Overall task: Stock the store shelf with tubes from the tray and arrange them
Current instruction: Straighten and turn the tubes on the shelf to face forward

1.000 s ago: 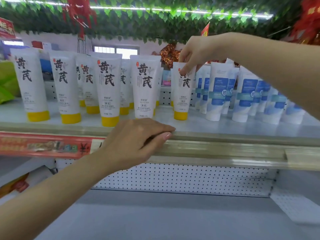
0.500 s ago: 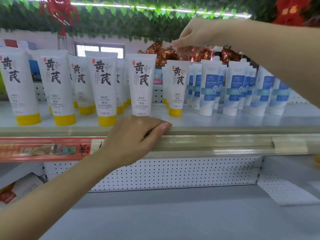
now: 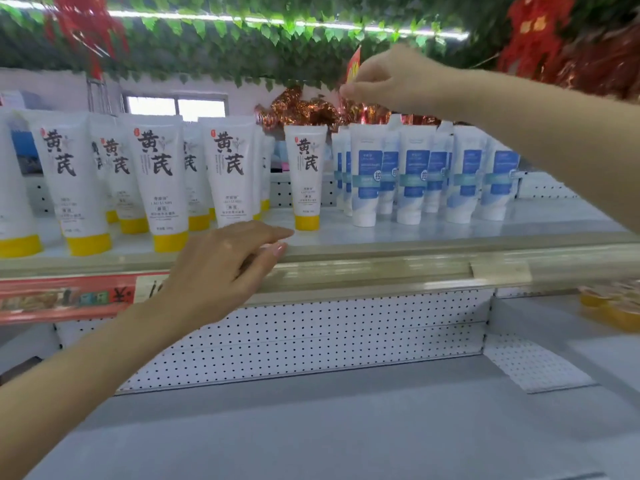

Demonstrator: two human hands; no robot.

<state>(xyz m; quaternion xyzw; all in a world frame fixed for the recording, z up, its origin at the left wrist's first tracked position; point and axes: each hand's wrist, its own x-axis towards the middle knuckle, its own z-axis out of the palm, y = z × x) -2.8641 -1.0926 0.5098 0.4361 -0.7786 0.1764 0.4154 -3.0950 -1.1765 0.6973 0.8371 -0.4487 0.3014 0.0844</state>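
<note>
Shelf [image 3: 450,233] holds yellow-capped tubes [image 3: 157,174] beside blue-labelled tubes [image 3: 412,174], seemingly 2 deep.

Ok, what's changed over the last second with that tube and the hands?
The right hand let go of the top of the rightmost yellow-capped tube and rose clear of it, holding nothing. The left hand stayed at the shelf edge, its fingers now straighter. The tube stands where it was, beside the blue tubes.

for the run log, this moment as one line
left hand extended at shelf edge | right hand curled, above yellow-cap tube | tube upright
</note>
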